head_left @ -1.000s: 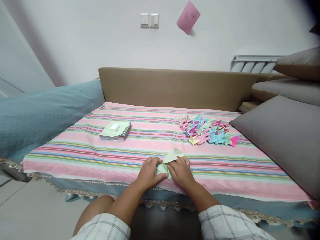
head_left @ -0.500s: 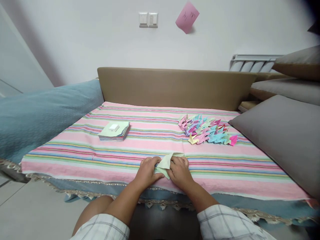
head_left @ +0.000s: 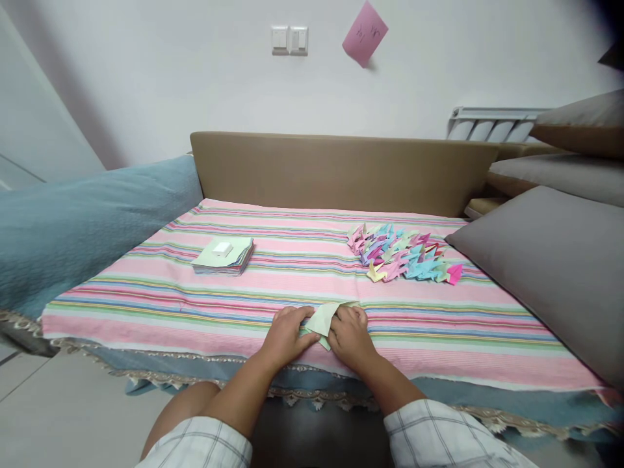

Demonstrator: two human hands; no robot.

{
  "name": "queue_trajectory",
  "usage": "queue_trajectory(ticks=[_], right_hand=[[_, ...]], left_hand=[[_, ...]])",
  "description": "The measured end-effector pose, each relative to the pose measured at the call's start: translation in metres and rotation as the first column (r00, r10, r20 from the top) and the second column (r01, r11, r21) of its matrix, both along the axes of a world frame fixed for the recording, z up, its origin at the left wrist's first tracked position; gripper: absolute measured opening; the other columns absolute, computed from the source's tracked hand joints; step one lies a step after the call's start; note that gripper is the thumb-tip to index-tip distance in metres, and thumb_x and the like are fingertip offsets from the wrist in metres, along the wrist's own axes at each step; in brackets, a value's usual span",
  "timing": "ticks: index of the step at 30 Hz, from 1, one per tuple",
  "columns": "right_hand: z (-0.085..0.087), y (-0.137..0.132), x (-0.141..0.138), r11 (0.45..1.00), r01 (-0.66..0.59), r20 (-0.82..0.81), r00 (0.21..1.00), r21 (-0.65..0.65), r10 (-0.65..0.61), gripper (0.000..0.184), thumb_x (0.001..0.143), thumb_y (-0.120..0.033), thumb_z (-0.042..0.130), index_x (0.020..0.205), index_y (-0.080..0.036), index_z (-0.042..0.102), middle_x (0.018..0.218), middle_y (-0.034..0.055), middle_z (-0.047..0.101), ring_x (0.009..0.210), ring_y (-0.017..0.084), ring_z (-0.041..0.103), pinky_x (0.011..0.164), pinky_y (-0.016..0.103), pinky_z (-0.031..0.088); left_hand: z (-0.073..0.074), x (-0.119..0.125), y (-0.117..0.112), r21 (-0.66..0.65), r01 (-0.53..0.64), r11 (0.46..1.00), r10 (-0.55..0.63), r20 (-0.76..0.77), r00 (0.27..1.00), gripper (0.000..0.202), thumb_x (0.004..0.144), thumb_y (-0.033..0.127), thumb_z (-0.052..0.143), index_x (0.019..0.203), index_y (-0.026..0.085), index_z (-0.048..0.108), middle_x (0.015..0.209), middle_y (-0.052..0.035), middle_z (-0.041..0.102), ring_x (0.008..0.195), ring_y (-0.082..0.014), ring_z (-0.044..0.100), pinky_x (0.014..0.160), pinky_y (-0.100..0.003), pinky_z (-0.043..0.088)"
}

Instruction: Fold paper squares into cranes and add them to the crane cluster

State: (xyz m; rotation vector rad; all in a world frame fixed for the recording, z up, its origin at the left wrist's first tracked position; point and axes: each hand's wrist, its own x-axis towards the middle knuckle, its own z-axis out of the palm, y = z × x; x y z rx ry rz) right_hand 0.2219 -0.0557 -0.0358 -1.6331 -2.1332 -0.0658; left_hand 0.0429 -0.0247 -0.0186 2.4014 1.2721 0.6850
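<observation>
A pale green sheet of origami paper [head_left: 322, 319], partly folded, lies near the front edge of the striped cloth. On its left side, my left hand [head_left: 288, 335] grips the paper between thumb and fingers. My right hand [head_left: 350, 330] has its fingers curled over the paper's right part, hiding some of it. To the right and farther back lies a cluster of folded paper cranes [head_left: 407, 253] in pink, blue, green, purple and yellow. A stack of square paper [head_left: 229, 255] sits back left, with a small white block [head_left: 223, 249] on top.
Pink striped cloth [head_left: 146, 292] covers the seat. A brown backrest [head_left: 341, 170] rises behind it, a blue-covered armrest [head_left: 97, 214] stands left, and grey cushions [head_left: 550, 253] pile up on the right. On the wall are switches [head_left: 289, 40] and a pink note [head_left: 365, 34].
The raised flap of the green paper has come down lower and flatter between my hands. Both hands stay in nearly the same place.
</observation>
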Motion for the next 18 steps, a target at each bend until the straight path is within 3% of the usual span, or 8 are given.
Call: queue_trajectory(ticks=[8, 14, 18], right_hand=[[-0.0015, 0.0002, -0.0009, 1.0, 0.003, -0.009, 1.0, 0.009, -0.002, 0.017, 0.083, -0.023, 0.05, 0.089, -0.022, 0.066, 0.09, 0.0045, 0.057, 0.093, 0.02, 0.046, 0.093, 0.039, 0.021], [-0.0033, 0.0014, -0.0004, 1.0, -0.006, 0.0, 1.0, 0.001, 0.006, 0.019, 0.082, -0.022, 0.051, 0.094, -0.022, 0.065, 0.092, 0.0056, 0.06, 0.096, 0.021, 0.047, 0.095, 0.04, 0.019], [0.0022, 0.0004, 0.0015, 1.0, -0.021, 0.033, 0.999, -0.018, 0.022, 0.019, 0.082, -0.021, 0.051, 0.093, -0.021, 0.066, 0.091, 0.0058, 0.062, 0.095, 0.021, 0.05, 0.094, 0.04, 0.02]], left_hand=[[-0.0055, 0.0004, 0.0027, 0.044, -0.014, 0.999, 0.015, -0.02, 1.0, 0.04, 0.072, 0.022, 0.064, 0.112, 0.024, 0.058, 0.103, -0.0049, 0.067, 0.096, -0.0227, 0.056, 0.085, -0.038, 0.04], [-0.0094, -0.0006, 0.0053, 0.113, 0.073, 0.991, -0.068, -0.049, 0.996, 0.025, 0.075, 0.021, 0.061, 0.099, 0.025, 0.066, 0.111, -0.0038, 0.066, 0.1, -0.0219, 0.057, 0.089, -0.04, 0.039], [-0.0065, -0.0006, 0.0036, 0.138, 0.093, 0.986, -0.082, -0.086, 0.993, 0.026, 0.075, 0.021, 0.061, 0.099, 0.026, 0.067, 0.113, -0.004, 0.065, 0.101, -0.0221, 0.056, 0.091, -0.042, 0.039]])
